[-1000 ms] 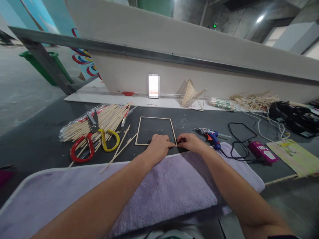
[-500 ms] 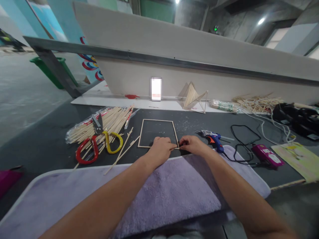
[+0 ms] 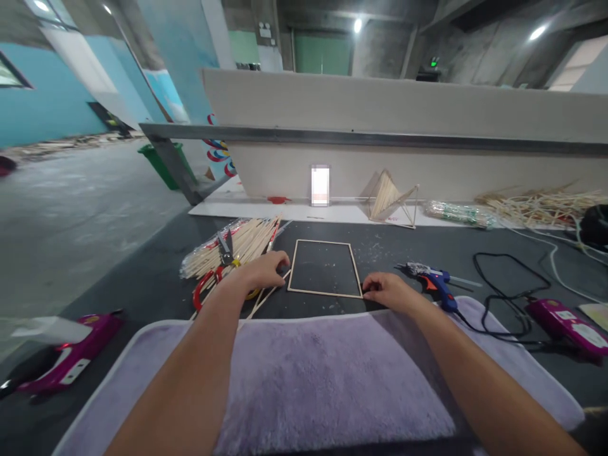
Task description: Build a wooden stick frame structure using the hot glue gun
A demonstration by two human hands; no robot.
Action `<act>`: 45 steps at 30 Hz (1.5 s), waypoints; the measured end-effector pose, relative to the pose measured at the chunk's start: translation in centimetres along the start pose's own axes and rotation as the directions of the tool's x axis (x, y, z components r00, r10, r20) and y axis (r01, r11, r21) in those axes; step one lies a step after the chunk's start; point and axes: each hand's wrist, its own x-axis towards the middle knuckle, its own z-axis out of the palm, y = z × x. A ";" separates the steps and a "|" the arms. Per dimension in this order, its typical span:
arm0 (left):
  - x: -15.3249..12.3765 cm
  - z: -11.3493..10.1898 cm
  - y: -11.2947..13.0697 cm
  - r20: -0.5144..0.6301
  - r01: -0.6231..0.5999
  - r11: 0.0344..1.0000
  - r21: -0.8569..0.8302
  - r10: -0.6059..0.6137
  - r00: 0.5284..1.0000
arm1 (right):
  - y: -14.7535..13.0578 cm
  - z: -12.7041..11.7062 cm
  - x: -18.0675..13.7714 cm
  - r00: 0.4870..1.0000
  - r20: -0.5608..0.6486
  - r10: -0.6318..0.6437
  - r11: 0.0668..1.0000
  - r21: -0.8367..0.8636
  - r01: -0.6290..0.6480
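Note:
A square frame of thin wooden sticks (image 3: 291,266) lies flat on the dark table. My right hand (image 3: 387,291) rests at its near right corner, fingertips pinched on that corner. My left hand (image 3: 259,275) is off the frame to the left, with fingers curled down over loose sticks (image 3: 266,296) that lie beside the frame. Just under and behind that hand are scissors (image 3: 224,248) with red and yellow handles, lying on a bundle of sticks (image 3: 247,239) in clear plastic. Both forearms cross a purple towel (image 3: 308,373).
A blue glue gun (image 3: 434,282) lies right of the frame, its black cable (image 3: 508,285) looping toward a pink device (image 3: 565,320). Another pink object (image 3: 71,361) lies at the near left. A stick structure (image 3: 392,202), a phone (image 3: 320,185) and more sticks (image 3: 536,206) stand along the back board.
My left hand has left the frame's near corner and moved left onto the loose sticks by the scissors. My right hand stays at the corner. The view has swung to the left.

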 end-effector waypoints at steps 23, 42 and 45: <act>11.4 3.7 -3.2 -0.371 0.176 0.964 0.201 -0.092 0.924 | -1.2 -0.3 -0.3 1.000 0.011 -0.012 0.994 -0.105 0.013; 9.7 4.1 -3.7 -0.378 0.079 0.994 0.080 -0.043 0.925 | -1.8 -0.1 -0.5 0.998 -0.060 -0.016 0.993 -0.122 0.008; 9.5 3.9 -3.6 -0.371 0.081 0.992 0.095 -0.040 0.928 | -1.6 -0.1 -0.5 0.998 -0.056 -0.017 0.994 -0.110 0.011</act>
